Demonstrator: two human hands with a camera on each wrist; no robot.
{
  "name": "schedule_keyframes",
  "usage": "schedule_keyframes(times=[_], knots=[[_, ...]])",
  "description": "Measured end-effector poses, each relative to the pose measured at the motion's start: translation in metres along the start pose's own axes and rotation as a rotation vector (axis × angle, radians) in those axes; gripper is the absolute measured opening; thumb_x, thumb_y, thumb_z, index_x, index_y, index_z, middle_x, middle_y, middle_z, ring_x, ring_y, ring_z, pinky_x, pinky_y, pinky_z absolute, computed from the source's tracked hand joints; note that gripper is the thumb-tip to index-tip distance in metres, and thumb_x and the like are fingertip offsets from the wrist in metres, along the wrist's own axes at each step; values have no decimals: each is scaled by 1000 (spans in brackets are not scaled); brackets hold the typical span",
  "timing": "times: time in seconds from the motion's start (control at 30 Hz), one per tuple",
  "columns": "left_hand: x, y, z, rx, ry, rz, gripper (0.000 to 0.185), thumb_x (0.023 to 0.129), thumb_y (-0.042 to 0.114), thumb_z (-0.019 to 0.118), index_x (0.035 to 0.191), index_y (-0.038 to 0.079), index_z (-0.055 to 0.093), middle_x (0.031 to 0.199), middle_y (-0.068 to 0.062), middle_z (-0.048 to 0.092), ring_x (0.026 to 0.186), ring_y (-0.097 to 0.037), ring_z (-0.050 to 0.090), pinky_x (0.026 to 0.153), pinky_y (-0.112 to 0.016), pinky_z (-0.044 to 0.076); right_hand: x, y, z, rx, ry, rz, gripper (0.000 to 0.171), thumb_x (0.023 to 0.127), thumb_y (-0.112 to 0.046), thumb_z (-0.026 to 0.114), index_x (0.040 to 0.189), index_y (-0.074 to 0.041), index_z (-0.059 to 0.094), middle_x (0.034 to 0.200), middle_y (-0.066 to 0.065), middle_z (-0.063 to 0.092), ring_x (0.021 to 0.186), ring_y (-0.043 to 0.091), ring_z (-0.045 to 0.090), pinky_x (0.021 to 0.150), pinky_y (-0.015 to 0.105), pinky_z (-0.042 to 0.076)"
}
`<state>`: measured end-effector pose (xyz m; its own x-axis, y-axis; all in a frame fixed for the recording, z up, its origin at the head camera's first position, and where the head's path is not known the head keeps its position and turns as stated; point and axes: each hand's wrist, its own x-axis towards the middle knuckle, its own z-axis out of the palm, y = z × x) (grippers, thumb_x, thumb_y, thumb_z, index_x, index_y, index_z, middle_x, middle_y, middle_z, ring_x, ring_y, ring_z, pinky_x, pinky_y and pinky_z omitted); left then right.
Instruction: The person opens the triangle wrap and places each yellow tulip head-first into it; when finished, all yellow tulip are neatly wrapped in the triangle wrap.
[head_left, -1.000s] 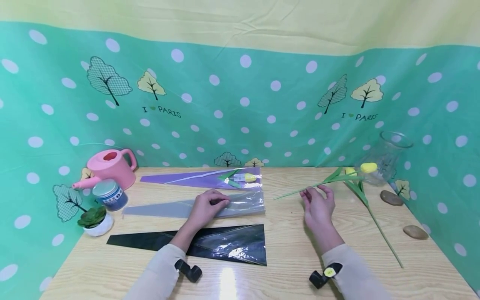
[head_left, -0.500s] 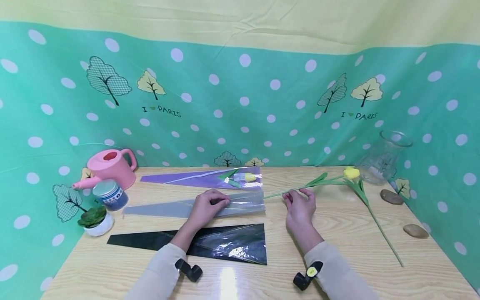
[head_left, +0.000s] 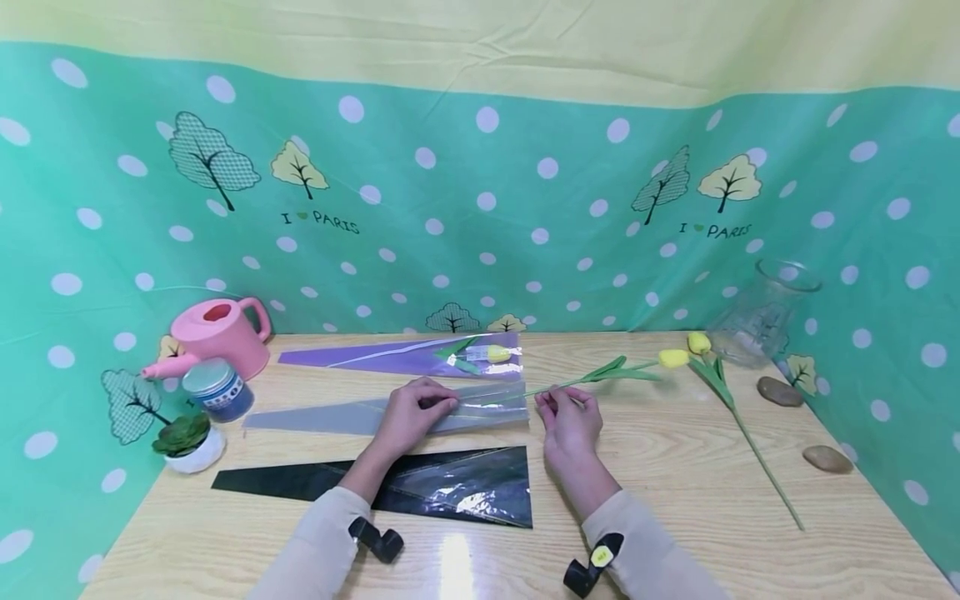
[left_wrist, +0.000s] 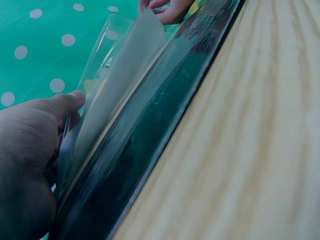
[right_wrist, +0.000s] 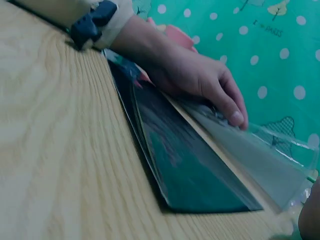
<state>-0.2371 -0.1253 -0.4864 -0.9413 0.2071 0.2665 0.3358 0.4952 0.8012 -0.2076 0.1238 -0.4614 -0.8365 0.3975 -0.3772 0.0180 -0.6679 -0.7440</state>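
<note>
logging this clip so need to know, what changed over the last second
The right hand carried the held tulip leftward; its stem now overlaps the wide end of the grey sleeve. Nothing was newly gripped or released. The left hand still pinches that sleeve; the purple sleeve, black sleeve and loose tulip stayed put.

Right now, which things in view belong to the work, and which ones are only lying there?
Probably part of the work:
left hand, holding the grey sleeve
right hand, pinching a yellow tulip
loose tulip
black sleeve
purple sleeve, with enclosed tulip

Apparently just lying there:
pink watering can
blue jar
potted succulent
clear vase
dark stone
brown stone
</note>
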Motion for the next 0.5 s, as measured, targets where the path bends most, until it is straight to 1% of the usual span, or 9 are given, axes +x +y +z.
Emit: schedule_keyframes(times=[0.1, 0.2, 0.33, 0.43, 0.5], knots=[[-1, 1, -1, -1, -3, -4, 10, 90, 21, 81, 100, 20, 84, 99, 3, 75, 95, -15, 68, 80, -24, 53, -5, 1, 2, -11, -5, 30, 18, 100, 4, 60, 107, -7, 48, 106, 12, 60, 95, 19, 64, 102, 33, 57], [0, 1, -1, 8, 0, -1, 9, 91, 21, 81, 100, 20, 84, 99, 3, 75, 94, -15, 68, 80, -24, 53, -8, 2, 2, -21, -11, 44, 15, 100, 3, 60, 108, -4, 51, 101, 11, 62, 93, 18, 64, 102, 33, 57], [0, 0, -1, 15, 2, 2, 9, 91, 20, 81, 100, 20, 84, 99, 3, 75, 94, -15, 68, 80, -24, 53, -9, 3, 2, -39, -13, 38, 12, 99, 4, 61, 106, -2, 53, 93, 9, 64, 86, 17, 66, 98, 32, 59], [0, 0, -1, 16, 2, 7, 9, 91, 19, 81, 100, 20, 84, 99, 3, 75, 94, -14, 68, 80, -24, 53, -8, 3, 1, -57, -8, 33, 13, 99, 4, 62, 106, -3, 53, 94, 10, 64, 84, 16, 66, 94, 30, 60], [0, 0, 0, 17, 1, 9, 10, 91, 20, 81, 100, 20, 84, 99, 3, 75, 94, -15, 69, 81, -25, 53, -8, 3, 1, -67, -3, 29, 13, 99, 3, 62, 107, -2, 54, 99, 11, 64, 85, 16, 65, 93, 30, 60]])
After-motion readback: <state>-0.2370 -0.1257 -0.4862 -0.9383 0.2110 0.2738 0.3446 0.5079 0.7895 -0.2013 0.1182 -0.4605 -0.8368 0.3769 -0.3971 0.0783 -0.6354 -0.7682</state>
